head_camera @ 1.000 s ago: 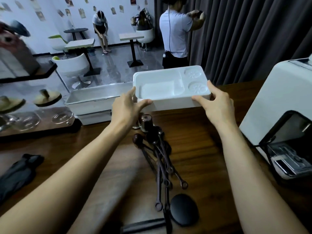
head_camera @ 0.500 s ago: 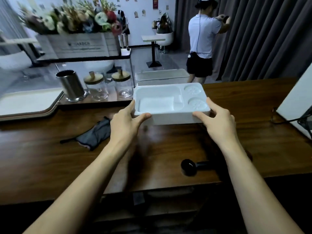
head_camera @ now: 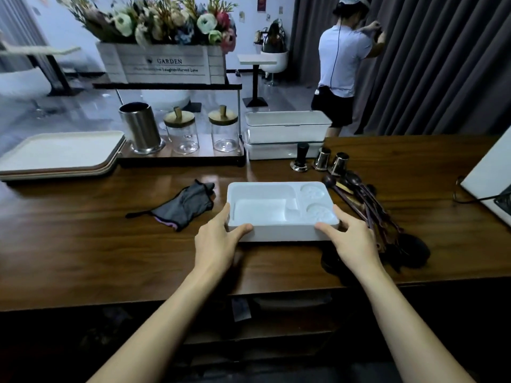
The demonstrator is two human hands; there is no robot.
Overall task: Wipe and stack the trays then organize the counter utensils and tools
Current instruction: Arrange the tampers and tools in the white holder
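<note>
Since the earlier frame the white tray [head_camera: 262,211] has come lower toward the wooden counter [head_camera: 83,244]; left hand [head_camera: 217,244] and right hand [head_camera: 352,240] pinch its near corners, thumbs over the rim; tray spans between both grips; utensils [head_camera: 362,197] lie just outboard of the right grip; cloth [head_camera: 185,205] outboard of the left.
</note>
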